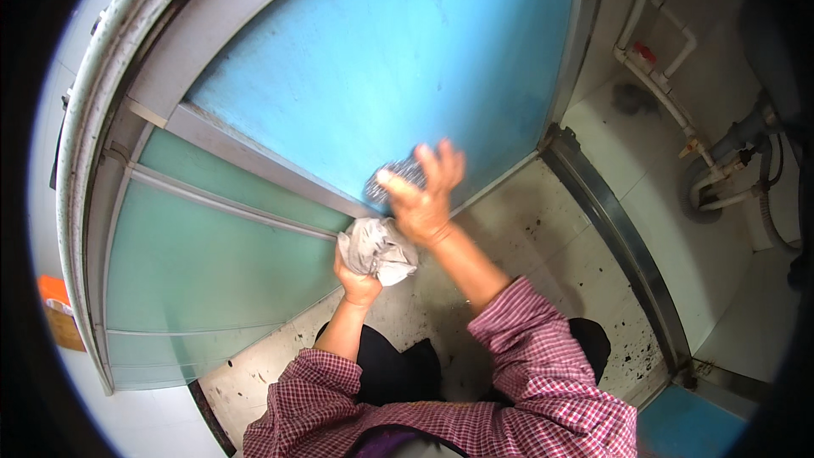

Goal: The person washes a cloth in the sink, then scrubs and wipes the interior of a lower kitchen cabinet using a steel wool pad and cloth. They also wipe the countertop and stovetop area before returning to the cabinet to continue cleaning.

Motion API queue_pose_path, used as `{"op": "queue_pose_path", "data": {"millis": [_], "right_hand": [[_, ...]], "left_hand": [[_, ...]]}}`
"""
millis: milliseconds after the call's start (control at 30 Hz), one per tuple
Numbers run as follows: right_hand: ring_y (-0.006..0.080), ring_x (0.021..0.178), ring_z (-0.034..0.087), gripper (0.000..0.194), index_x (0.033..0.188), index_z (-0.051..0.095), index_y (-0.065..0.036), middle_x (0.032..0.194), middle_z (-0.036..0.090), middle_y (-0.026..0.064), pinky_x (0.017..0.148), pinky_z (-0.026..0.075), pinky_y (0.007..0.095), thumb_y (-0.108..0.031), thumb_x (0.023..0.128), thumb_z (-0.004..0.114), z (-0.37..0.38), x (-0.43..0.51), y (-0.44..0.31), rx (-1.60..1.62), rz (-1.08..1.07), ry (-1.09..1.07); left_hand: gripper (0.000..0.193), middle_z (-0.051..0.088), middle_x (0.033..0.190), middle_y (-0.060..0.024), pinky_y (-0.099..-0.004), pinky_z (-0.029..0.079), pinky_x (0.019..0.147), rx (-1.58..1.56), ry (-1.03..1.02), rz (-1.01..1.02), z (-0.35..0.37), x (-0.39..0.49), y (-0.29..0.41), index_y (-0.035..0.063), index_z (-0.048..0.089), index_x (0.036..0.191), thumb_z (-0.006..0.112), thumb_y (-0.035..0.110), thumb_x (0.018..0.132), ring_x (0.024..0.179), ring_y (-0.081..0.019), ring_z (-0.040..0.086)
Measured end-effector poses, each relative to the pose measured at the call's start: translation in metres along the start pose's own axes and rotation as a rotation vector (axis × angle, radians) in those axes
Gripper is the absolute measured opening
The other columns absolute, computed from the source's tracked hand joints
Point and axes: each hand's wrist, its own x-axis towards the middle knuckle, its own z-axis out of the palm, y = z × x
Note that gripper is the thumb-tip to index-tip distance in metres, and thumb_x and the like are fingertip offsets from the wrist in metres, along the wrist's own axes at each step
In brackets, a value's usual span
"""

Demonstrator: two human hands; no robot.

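My right hand (427,207), blurred, has its thumb over a silvery steel wool scrubber (400,179) at the lower corner of a blue panel (381,70). The other fingers are spread past the scrubber. Just below, my left hand (357,285) grips a crumpled whitish rag (376,251) with grey stains. The rag sits close to the corner of the panel's metal frame (267,156); whether they touch cannot be told. Greenish frosted glass (210,254) stands left of my left hand.
White pipes with a red valve handle (644,51) and a grey corrugated hose (690,197) run at right. A dark metal rail (613,229) crosses the floor. Dark debris (629,356) dots the tiles. A curved metal edge (86,159) bounds the left.
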Motion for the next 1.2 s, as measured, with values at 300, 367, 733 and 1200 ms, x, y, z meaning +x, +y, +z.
{"op": "queue_pose_path", "data": {"millis": [300,367,733,1200], "right_hand": [[0.0426,0.142,0.023,0.037,0.125,0.063,-0.037,0.147,0.036,0.0156,0.113,0.009,0.0627,-0.028,0.089,0.062,0.003,0.044,-0.014,-0.159,-0.261,-0.080],[0.0398,0.140,0.025,0.031,0.110,0.068,-0.048,0.143,0.041,0.0094,0.113,0.010,0.0603,-0.026,0.089,0.062,-0.001,0.053,-0.008,-0.141,-0.470,-0.178],[0.0247,0.116,0.044,0.030,0.094,0.077,-0.033,0.111,0.050,-0.0001,0.101,0.032,0.0441,-0.014,0.071,0.079,-0.004,0.145,-0.032,0.065,-0.386,0.107],[0.0199,0.093,0.058,0.027,0.102,0.062,-0.008,0.098,0.062,0.0054,0.088,0.044,0.0365,0.006,0.079,0.065,-0.014,0.210,-0.022,0.139,-0.360,0.311]], "left_hand": [[0.036,0.064,0.111,-0.0119,-0.0371,0.051,0.089,0.439,0.026,0.118,-0.023,0.002,-0.027,-0.0012,0.056,0.119,0.058,0.020,0.090,0.100,-0.0245,0.065],[0.042,0.066,0.102,-0.0124,-0.0354,0.053,0.081,0.401,0.140,0.031,-0.022,0.004,-0.033,-0.0006,0.058,0.112,0.074,0.013,0.076,0.092,-0.0265,0.067],[0.049,0.059,0.109,-0.0211,-0.0477,0.052,0.076,1.373,-0.261,0.583,-0.039,0.011,-0.033,-0.0007,0.057,0.103,0.076,0.008,0.059,0.090,-0.0435,0.062],[0.057,0.057,0.107,-0.0184,-0.0452,0.052,0.075,1.415,-0.234,0.611,-0.046,0.012,-0.041,-0.0002,0.055,0.107,0.071,0.008,0.053,0.089,-0.0419,0.061]]}}
